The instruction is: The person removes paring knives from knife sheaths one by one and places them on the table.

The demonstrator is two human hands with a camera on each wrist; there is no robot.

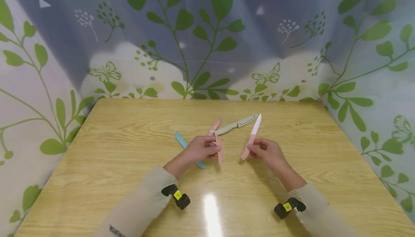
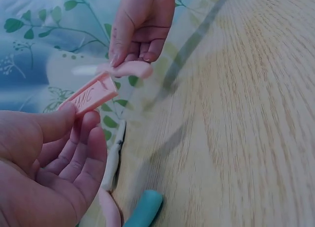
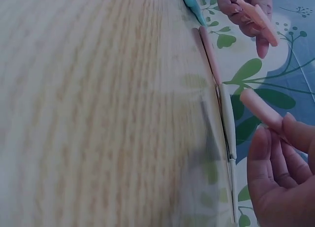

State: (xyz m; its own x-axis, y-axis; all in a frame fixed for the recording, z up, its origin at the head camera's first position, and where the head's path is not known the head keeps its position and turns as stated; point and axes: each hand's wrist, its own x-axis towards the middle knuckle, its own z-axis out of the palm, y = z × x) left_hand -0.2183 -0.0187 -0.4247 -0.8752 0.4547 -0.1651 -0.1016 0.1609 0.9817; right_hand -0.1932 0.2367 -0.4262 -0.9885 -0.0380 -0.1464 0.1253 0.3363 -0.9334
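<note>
My left hand [image 1: 198, 148] pinches a pink blade sheath [image 2: 92, 96] between thumb and fingers, with raised lettering on its side in the left wrist view. To the right, my right hand [image 1: 268, 153] grips a knife [image 1: 256, 126] by its pink handle. Its white blade is bare and points up and away from me. Sheath and knife are held apart above the table. Beyond my hands lies a grey-green knife [image 1: 227, 128], its blade inside a matching sheath. A second pink piece [image 1: 215, 124] lies beside it, partly hidden behind my left hand.
A blue long-handled piece [image 1: 181, 139] lies on the wooden table [image 1: 129, 121], its middle covered by my left hand. Leaf-patterned curtains [image 1: 201, 67] stand at the back and both sides. Black wrist cameras [image 1: 184, 201] sit on both sleeves.
</note>
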